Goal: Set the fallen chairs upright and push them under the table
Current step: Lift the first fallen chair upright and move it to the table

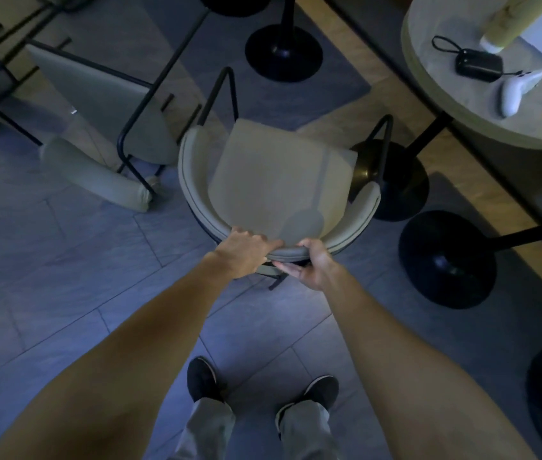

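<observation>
Beige upright chair [276,180] right ahead, left hand [244,252] and right hand [316,263] both gripping its curved backrest [291,251]

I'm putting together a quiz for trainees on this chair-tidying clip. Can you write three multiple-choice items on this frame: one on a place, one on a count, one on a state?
1. Where do both hands grip the upright chair?
A. its curved backrest
B. its front legs
C. its seat

2. How many chairs lie on their side on the floor?
A. none
B. one
C. three

3. What state is the left hand in?
A. open, hovering
B. closed on the backrest
C. resting on the round table

Answers: 1 A, the left hand and right hand wrap the backrest rim. 2 B, only the fallen chair lies tipped. 3 B, its fingers curl over the rim.
</observation>
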### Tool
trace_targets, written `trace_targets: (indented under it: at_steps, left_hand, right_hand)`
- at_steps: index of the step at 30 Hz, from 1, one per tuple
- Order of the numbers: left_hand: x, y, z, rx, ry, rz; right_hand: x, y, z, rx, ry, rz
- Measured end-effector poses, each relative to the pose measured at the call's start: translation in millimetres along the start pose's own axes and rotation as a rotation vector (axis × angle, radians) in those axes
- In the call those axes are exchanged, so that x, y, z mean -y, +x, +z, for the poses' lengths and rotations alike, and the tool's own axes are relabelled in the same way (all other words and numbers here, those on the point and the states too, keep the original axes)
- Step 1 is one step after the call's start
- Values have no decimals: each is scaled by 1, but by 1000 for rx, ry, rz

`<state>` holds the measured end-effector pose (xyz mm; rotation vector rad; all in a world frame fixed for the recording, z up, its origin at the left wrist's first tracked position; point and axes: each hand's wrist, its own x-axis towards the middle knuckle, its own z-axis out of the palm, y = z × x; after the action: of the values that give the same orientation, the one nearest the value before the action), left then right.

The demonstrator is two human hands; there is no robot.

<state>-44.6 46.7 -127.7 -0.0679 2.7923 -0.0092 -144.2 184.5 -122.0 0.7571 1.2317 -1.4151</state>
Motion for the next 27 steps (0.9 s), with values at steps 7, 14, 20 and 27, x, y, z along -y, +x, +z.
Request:
trace_targets:
  at_steps: [7, 14, 20, 27]
  left_hand:
    - [20, -5, 0, 33, -154, 8]
    - [28, -20, 8, -72, 39, -85]
    - [27, -15, 3, -50, 66, -92]
    - [49, 4, -10, -17, 14, -158]
  right_hand:
    - [-1, 1, -5, -302, -271, -153]
    - [-13, 1, 2, -379, -274, -397]
    - [0, 5, 5, -365, -264, -398]
    - [26, 21, 28, -382, -278, -420]
